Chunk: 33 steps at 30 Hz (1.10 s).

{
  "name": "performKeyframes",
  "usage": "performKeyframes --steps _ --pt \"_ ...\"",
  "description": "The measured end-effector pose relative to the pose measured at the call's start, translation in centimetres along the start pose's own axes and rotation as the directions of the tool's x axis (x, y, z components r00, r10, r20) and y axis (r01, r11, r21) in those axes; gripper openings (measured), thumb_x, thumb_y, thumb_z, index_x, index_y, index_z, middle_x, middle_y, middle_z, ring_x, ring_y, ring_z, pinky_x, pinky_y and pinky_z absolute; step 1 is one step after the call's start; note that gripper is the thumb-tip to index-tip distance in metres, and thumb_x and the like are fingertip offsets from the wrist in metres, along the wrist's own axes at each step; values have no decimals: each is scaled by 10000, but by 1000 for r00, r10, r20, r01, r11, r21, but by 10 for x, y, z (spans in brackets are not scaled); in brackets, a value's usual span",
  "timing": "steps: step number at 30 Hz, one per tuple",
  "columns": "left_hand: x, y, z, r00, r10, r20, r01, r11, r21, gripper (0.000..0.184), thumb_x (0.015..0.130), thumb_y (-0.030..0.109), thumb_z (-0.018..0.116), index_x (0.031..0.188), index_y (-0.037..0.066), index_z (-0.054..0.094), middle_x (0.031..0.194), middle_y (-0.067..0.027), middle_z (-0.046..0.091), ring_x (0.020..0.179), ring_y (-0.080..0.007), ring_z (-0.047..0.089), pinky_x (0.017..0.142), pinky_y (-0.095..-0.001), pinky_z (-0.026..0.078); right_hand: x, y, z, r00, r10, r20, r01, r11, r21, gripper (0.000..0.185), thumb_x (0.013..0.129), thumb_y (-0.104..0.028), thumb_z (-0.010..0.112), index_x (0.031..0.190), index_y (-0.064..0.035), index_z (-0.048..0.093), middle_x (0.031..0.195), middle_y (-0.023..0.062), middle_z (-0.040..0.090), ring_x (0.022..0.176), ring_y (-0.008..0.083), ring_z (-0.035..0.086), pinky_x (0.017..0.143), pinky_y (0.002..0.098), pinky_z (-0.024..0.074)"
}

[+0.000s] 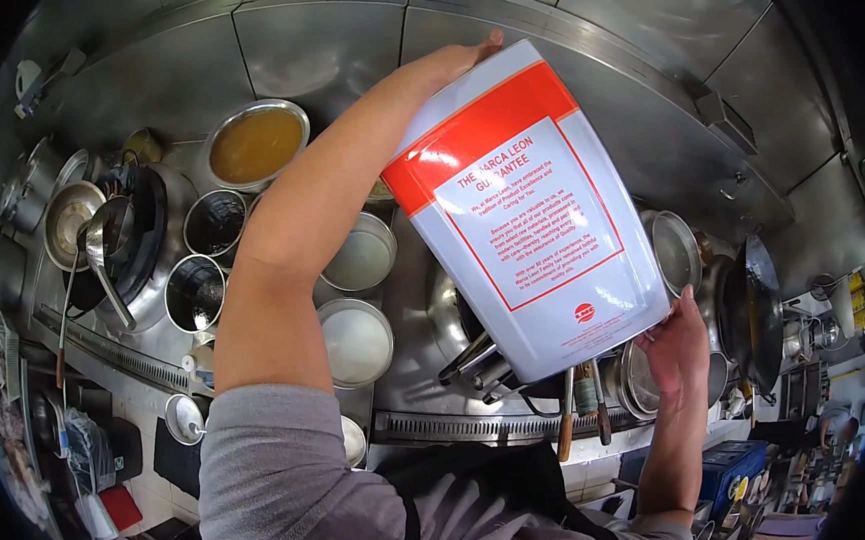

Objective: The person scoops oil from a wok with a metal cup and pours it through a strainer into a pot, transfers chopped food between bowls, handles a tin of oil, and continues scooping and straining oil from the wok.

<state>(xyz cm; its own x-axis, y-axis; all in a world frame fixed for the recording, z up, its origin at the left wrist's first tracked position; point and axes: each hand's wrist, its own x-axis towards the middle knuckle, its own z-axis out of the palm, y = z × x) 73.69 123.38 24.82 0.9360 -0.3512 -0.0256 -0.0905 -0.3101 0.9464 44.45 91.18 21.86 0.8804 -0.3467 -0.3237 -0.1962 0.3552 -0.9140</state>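
Note:
A large white and red rectangular oil tin [540, 232], printed with "The Marca Leon Guarantee", is held up tilted over the metal counter. My left hand [463, 59] grips its far upper edge, most of the fingers hidden behind the tin. At the near lower corner, my right hand [676, 343] supports the tin with its fingers against the base. The tin's opening is out of sight. Beneath it, part of a metal pot [446, 314] and several pan handles [567, 416] show.
Left of the tin stand a bowl of brown liquid [258, 147], pots with dark contents [216, 223] and pots with pale contents [355, 342]. Ladles [100, 253] rest farther left. A wok [755, 298] leans at the right. A slotted drain [503, 424] runs along the near edge.

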Motion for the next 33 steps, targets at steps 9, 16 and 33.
performKeyframes --steps 9,16,33 --pt "0 -8 4 997 -31 67 37 996 -84 961 704 886 359 1133 86 675 1131 -205 638 1045 -336 614 843 -459 492 -6 -1 -7 998 -21 55 21 1000 0 377 984 -466 425 931 -128 582 950 66 637 884 214 594 781 403 472" --pt "6 -7 7 999 -15 32 16 1000 -18 908 705 879 397 1096 115 693 1118 -177 647 1046 -293 616 857 -433 485 1 11 -14 999 13 43 -14 1000 21 368 983 -467 432 902 -137 576 909 45 629 852 200 588 770 399 470" --pt "-2 -6 11 999 -32 3 32 997 -68 889 744 855 396 1125 106 686 1129 -190 647 1053 -295 624 856 -410 499 -2 2 -3 999 17 35 -17 1000 -3 358 983 -434 445 890 -116 580 875 52 636 850 194 585 780 388 454"
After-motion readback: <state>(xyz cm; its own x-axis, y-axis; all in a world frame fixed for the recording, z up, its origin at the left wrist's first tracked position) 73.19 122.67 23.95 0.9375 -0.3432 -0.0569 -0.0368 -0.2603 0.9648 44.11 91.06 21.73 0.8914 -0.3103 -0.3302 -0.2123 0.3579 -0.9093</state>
